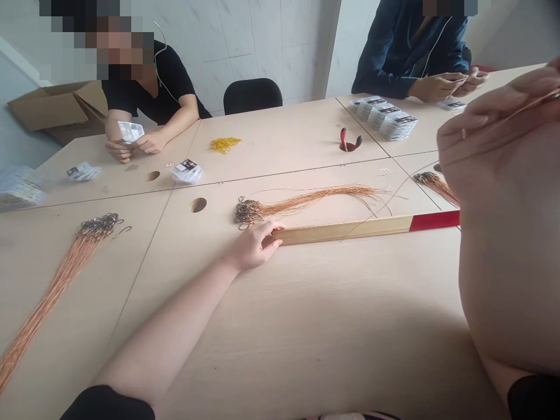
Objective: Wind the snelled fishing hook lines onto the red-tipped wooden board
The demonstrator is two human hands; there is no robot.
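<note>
My left hand (256,245) is closed on the near-left end of a flat wooden bar (345,228) with a red end section, lying on the table. At the right edge, raised close to the camera, my right hand (503,134) pinches a thin orange line; part of this hand is out of frame. One loose strand runs down from near it across the bar. Just behind the bar lies a bundle of orange lines (315,198) with dark metal hooks (247,211) at its left end. Another hooked bundle (65,274) rests at the left.
Two people sit opposite, both handling small items. Packs are stacked at the right (387,116), with a smaller pile (187,171) nearer the middle. Red-handled pliers (350,143) stand in a table hole. Yellow pieces (224,144) and a third bundle (437,185) also lie there.
</note>
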